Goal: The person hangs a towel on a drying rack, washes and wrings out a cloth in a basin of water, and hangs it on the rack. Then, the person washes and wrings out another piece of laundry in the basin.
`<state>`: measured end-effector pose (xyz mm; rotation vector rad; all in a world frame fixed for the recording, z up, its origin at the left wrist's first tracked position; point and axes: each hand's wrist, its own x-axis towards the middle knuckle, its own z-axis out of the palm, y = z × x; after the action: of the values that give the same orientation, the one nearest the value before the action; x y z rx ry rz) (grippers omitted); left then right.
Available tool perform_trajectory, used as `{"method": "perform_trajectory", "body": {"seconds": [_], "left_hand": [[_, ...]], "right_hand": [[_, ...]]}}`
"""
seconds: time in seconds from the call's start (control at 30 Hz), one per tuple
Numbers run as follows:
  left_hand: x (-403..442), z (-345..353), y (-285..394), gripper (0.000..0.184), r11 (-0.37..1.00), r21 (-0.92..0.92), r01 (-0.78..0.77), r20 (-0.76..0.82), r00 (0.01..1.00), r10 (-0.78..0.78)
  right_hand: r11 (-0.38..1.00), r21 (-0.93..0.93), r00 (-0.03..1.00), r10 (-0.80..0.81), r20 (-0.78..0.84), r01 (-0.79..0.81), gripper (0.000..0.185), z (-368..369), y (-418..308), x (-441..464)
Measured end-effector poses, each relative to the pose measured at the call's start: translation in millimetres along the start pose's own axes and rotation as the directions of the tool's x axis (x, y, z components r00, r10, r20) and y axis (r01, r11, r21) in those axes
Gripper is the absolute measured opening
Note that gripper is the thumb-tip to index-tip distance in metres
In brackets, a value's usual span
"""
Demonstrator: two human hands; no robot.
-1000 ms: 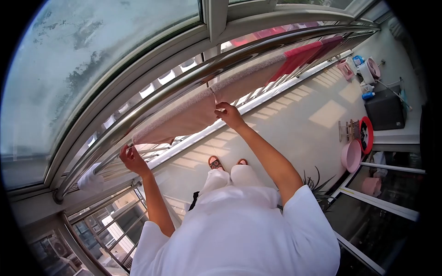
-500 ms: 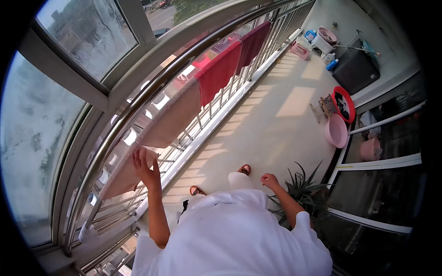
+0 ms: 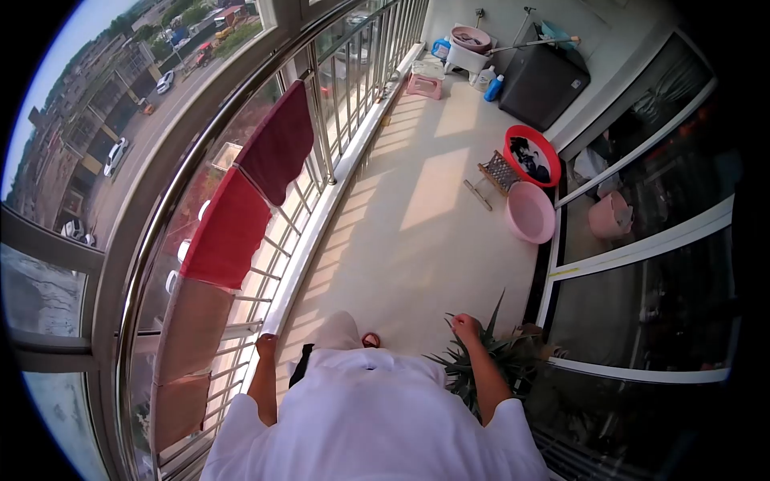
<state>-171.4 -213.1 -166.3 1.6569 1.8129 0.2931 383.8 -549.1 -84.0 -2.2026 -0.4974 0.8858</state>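
Note:
My left hand (image 3: pixel 266 345) hangs low beside the railing, apart from the towels, its fingers curled with nothing visible in them. Over the plant's leaves, my right hand (image 3: pixel 465 326) is loosely closed and empty. A maroon towel (image 3: pixel 281 143), a red towel (image 3: pixel 227 232) and a dusty-pink towel (image 3: pixel 192 322) hang in a row on the rail at the left. Nearest to me on that rail is another dusty-pink piece (image 3: pixel 180 410).
A spiky potted plant (image 3: pixel 489 362) stands at my right. Farther off are a pink basin (image 3: pixel 530 212), a red basin (image 3: pixel 552 170) holding dark cloth, a small folding stool (image 3: pixel 499 171), a dark box-shaped unit (image 3: pixel 545 80), blue bottles and a pink stool (image 3: pixel 425 81).
The view has swung toward the far end of the balcony. My left hand has left the pink towel and dropped; my right hand, earlier also at that towel, is now over the plant.

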Motion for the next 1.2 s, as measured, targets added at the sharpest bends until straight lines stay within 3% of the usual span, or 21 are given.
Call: {"method": "perform_trajectory", "body": {"seconds": [0.1, 0.23, 0.33, 0.43, 0.5, 0.53, 0.6, 0.67, 0.7, 0.73, 0.8, 0.83, 0.87, 0.93, 1.03, 1.07, 1.1, 1.13, 1.17, 1.2], "left_hand": [[-11, 4, 2, 0.019, 0.926, 0.136, 0.352, 0.203, 0.905, -0.373], [33, 10, 31, 0.015, 0.69, 0.155, 0.707, 0.301, 0.631, -0.715], [110, 37, 82, 0.013, 0.585, 0.108, 0.804, 0.327, 0.527, -0.784], [207, 96, 191, 0.012, 0.615, -0.069, 0.786, 0.386, 0.59, -0.709], [284, 144, 302, 0.01, 0.791, -0.028, 0.611, 0.431, 0.721, -0.542], [316, 168, 358, 0.012, 0.898, -0.094, 0.43, 0.432, 0.83, -0.352], [353, 202, 523, 0.016, 0.952, -0.205, 0.228, 0.39, 0.911, -0.134], [405, 261, 643, 0.019, 0.936, -0.344, 0.074, 0.433, 0.897, 0.088], [414, 278, 712, 0.021, 0.949, -0.313, -0.032, 0.447, 0.877, 0.177], [436, 309, 763, 0.023, 0.948, -0.275, -0.162, 0.434, 0.859, 0.273], [438, 337, 872, 0.025, 0.865, -0.293, -0.407, 0.353, 0.794, 0.494], [447, 361, 909, 0.024, 0.821, -0.368, -0.437, 0.332, 0.763, 0.555], [456, 378, 944, 0.023, 0.813, -0.301, -0.498, 0.363, 0.728, 0.581], [453, 391, 997, 0.021, 0.821, -0.253, -0.512, 0.381, 0.727, 0.571], [485, 443, 985, 0.023, 0.875, -0.135, -0.464, 0.403, 0.781, 0.477], [498, 461, 965, 0.026, 0.922, -0.078, -0.38, 0.443, 0.815, 0.373], [516, 485, 931, 0.028, 0.955, -0.056, -0.292, 0.454, 0.844, 0.285], [524, 492, 907, 0.024, 0.98, 0.051, -0.192, 0.508, 0.85, 0.14], [527, 497, 883, 0.019, 0.995, 0.094, 0.014, 0.501, 0.863, -0.06], [516, 483, 883, 0.015, 0.957, 0.109, 0.269, 0.518, 0.806, -0.285]], "right_hand": [[0.999, 0.036, 0.998, 0.038, -0.048, -0.037, 0.019, -19, -8, 49], [0.993, -0.007, 0.991, 0.12, -0.053, -0.121, 0.018, -48, 28, 109], [0.963, 0.015, 0.96, 0.27, -0.071, -0.269, 0.017, -75, 46, 130], [0.849, 0.17, 0.855, 0.516, -0.058, -0.501, 0.015, -110, 30, 141], [0.754, 0.286, 0.778, 0.627, -0.044, -0.592, 0.015, -125, 14, 159], [0.716, 0.336, 0.749, 0.661, -0.047, -0.611, 0.016, -130, 11, 168], [0.642, 0.437, 0.718, 0.696, 0.01, -0.629, 0.018, -128, 24, 181], [0.579, 0.534, 0.729, 0.675, 0.111, -0.617, 0.019, -123, 47, 216], [0.576, 0.504, 0.682, 0.73, 0.037, -0.643, 0.013, -127, 6, 232], [0.71, 0.432, 0.794, 0.607, 0.023, -0.556, 0.013, -132, -12, 243], [0.699, 0.38, 0.777, 0.624, 0.09, -0.605, 0.012, -132, -24, 283], [0.544, 0.385, 0.635, 0.756, 0.16, -0.745, 0.011, -133, -21, 311], [0.608, 0.132, 0.619, 0.74, 0.262, -0.783, 0.012, -152, -19, 342], [0.828, -0.13, 0.795, 0.56, 0.234, -0.546, 0.014, -177, 36, 404], [0.633, 0.222, 0.667, 0.73, 0.149, -0.742, 0.013, -281, -15, 527], [0.706, 0.29, 0.74, 0.672, 0.014, -0.646, 0.011, -348, -113, 567], [0.699, 0.377, 0.754, 0.657, -0.003, -0.608, 0.01, -378, -97, 615], [0.748, 0.294, 0.772, 0.634, -0.05, -0.595, 0.011, -413, -110, 661], [0.788, 0.29, 0.8, 0.591, -0.107, -0.543, 0.01, -448, -134, 703], [0.829, 0.285, 0.827, 0.537, -0.164, -0.481, 0.011, -476, -155, 740]]}}
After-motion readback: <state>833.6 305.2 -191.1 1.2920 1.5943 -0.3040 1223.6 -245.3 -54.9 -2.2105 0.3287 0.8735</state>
